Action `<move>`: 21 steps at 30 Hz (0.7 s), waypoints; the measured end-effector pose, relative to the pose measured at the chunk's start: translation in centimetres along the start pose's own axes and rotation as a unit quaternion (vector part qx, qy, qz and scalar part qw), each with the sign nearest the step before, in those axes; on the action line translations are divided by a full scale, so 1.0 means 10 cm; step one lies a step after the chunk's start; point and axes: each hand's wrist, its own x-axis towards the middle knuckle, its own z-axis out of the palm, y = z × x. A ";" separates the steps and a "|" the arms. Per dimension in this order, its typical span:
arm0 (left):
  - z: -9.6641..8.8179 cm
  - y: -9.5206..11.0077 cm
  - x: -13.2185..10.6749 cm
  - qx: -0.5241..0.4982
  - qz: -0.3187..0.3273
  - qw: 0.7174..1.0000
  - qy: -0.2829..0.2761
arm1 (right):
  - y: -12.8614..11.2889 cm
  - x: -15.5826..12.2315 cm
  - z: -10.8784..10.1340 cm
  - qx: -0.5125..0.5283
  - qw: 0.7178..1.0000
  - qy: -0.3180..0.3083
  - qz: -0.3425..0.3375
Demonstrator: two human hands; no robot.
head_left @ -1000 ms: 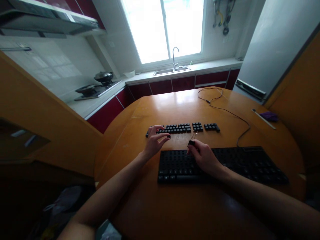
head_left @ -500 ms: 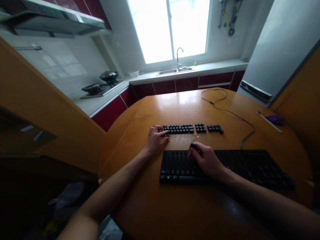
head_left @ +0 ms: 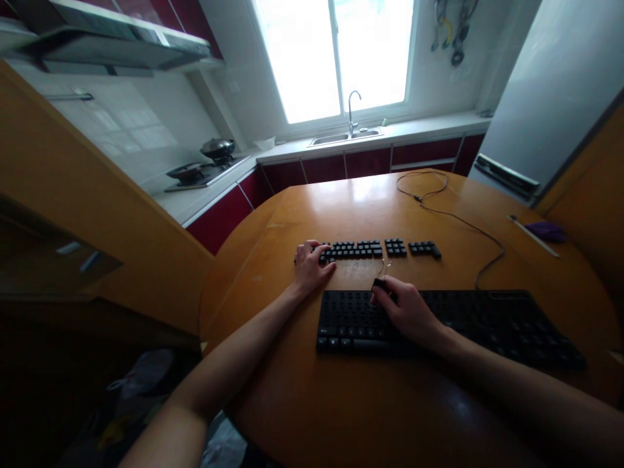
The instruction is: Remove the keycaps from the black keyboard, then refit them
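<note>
Lowered since the earlier frame, the left hand (head_left: 309, 268) now rests at the left end of the loose keys (head_left: 358, 249); one second ago it was raised, pinching a single key. Its fingers are bent and spread over the row end, with one key (head_left: 332, 260) beside the thumb tip; whether that key is gripped cannot be told. The right hand (head_left: 407, 309) is closed on the black handle of a puller (head_left: 379, 284), wire ends pointing away from the person, above the left half of the keyboard (head_left: 480, 318).

The keyboard lies flat on the table (head_left: 351, 214), near side of the loose keys. Keys remain fitted along its near left edge. The loose keys form a main block and two smaller groups to its right. The cord (head_left: 461, 222) runs from the keyboard's far edge and loops at the table's far side.
</note>
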 end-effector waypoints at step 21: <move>-0.05 0.04 0.01 0.048 -0.025 0.998 -0.037 | 0.00 0.00 -0.01 0.001 1.000 0.001 0.002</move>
